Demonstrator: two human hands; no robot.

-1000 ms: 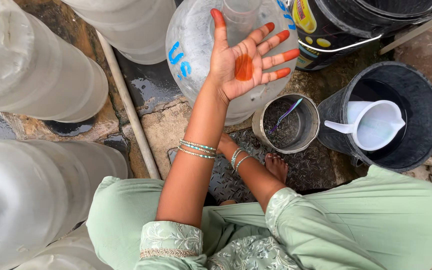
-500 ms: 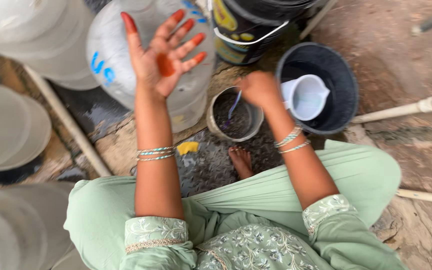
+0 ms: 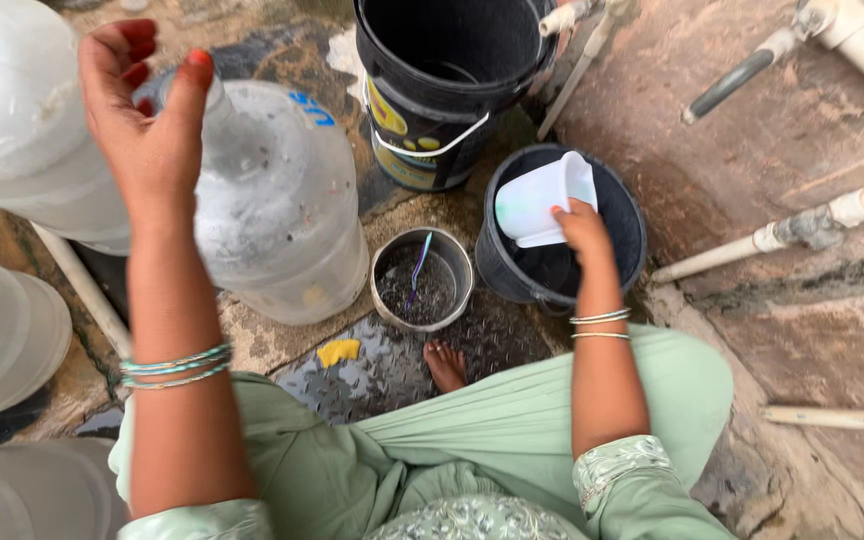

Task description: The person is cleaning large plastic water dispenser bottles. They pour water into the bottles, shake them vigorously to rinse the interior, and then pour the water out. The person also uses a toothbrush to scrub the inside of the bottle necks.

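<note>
Steel pot (image 3: 420, 290) sits between water jug (image 3: 277, 205) and black bucket (image 3: 512, 270).

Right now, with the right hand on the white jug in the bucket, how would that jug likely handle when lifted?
The white jug looks like thin plastic, so probably stiff and light if empty. It lies tilted in the black bucket, so any water could spill. The right hand grips its rim; wet plastic may be slippery.

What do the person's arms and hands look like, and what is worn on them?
Both forearms are bare. Short pale green sleeves with embroidered cuffs end near the elbows. The left wrist carries several thin bangles, some teal, some silver; the right wrist carries a few thin silver ones. The left hand has red-orange stained fingertips.
</note>
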